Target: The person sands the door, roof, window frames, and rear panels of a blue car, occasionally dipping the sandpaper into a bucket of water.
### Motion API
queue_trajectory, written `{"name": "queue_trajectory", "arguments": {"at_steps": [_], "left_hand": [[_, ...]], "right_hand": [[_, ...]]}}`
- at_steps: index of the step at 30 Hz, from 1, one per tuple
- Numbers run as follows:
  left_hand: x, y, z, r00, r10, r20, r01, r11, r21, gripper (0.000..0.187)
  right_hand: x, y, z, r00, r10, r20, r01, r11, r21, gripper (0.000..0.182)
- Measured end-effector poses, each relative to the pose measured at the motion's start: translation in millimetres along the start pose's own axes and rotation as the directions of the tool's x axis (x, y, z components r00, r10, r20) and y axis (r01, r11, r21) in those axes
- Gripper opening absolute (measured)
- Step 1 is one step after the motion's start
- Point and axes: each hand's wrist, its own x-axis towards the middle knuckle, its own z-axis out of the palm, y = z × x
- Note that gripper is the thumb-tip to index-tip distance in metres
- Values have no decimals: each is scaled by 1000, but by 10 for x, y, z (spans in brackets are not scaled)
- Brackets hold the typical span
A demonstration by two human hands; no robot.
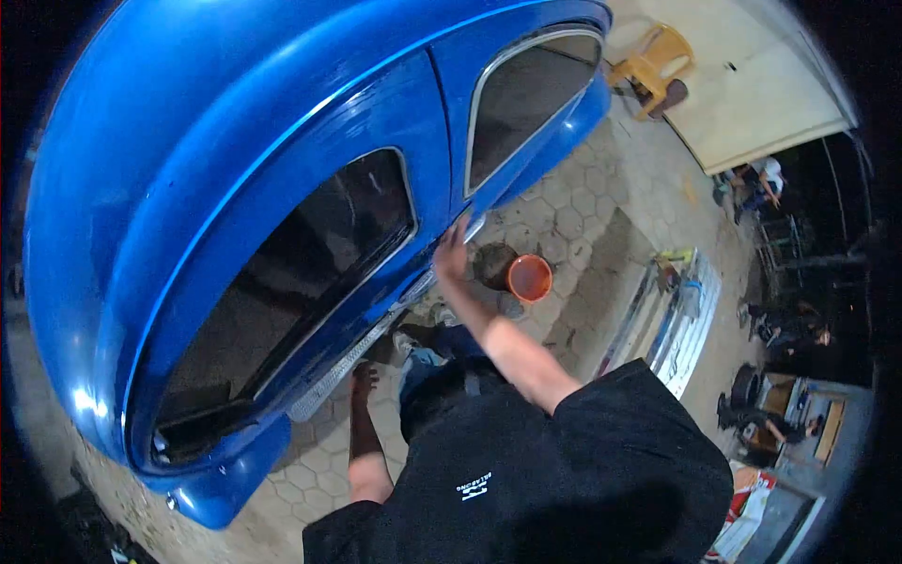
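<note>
A shiny blue car (pixel 235 122) with rounded bodywork fills the left and upper part of the view. My right hand (pixel 452 248) is raised at its side, near the door gap below the rear side window (pixel 536 103), with fingers stretched out; whether it touches the panel is hard to tell. Lower down, my left hand (pixel 365 377) hangs beside the perforated running board (pixel 329 385), fingers apart and nothing in them. The larger dark side window (pixel 291 273) lies to the left of both hands.
An orange bucket (pixel 529 279) stands on the hexagonal paving (pixel 554 211) right of my right hand. Beyond are a yellow chair (pixel 653 61), a pale low bench-like object (pixel 658 320) with things on it, and a cluttered work table (pixel 799 423). Several people are farther off at the right.
</note>
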Motion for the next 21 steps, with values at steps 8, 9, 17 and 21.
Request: {"name": "queue_trajectory", "arguments": {"at_steps": [8, 9, 17, 21], "left_hand": [[-3, -394, -73, 988, 134, 79, -140, 987, 80, 46], [-39, -421, -74, 995, 94, 36, -97, 992, 84, 44], [-571, -642, 180, 963, -114, 245, -15, 882, 471, 42], [-129, -369, 854, 983, -177, -41, 179, 909, 375, 37]], "right_hand": [[789, -415, -328, 983, 147, -114, -157, 984, -84, 56], [912, -456, -411, 974, 202, -104, -216, 966, -141, 57], [-9, 546, -1579, 790, 122, 601, -133, 991, -26, 58], [359, 2162, -2526, 927, 199, 320, -215, 976, 18, 48]]}}
